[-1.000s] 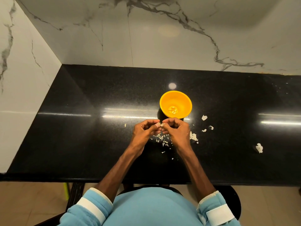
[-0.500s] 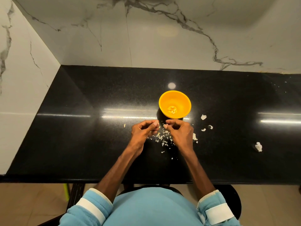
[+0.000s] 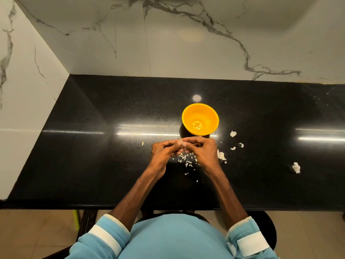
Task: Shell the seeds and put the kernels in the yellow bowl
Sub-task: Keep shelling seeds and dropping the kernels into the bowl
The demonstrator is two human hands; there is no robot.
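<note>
Seed (image 3: 180,141) between left hand (image 3: 162,152), right hand (image 3: 204,149), near bowl (image 3: 189,115).

One head-worn wide-angle view, forward and steeply down onto the black counter (image 3: 97,165), close overhead.

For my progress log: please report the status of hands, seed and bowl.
Left hand and right hand both pinch one seed, near side of the yellow bowl. Few kernels in bowl. Shell bits under hands; nothing blocks the way.
</note>
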